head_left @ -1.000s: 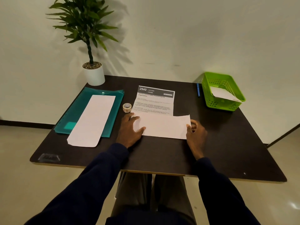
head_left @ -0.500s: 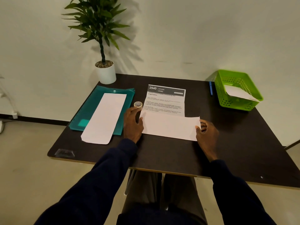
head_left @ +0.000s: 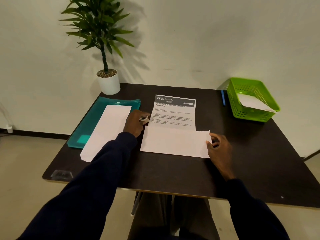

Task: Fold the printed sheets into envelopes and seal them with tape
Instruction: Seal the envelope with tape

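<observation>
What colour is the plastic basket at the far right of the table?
The basket is bright green; the head view shows it best.

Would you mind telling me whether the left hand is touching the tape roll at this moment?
Touching. The head view shows the left hand with its fingers curled over the tape roll, and there is no gap between them.

1. Two hands: left hand, right hand.
2. One tape roll, inside the left fingers.
3. One printed sheet, at the right fingers.
4. Two plain papers, one folder.
5. One basket, one pen, one plant.
</observation>
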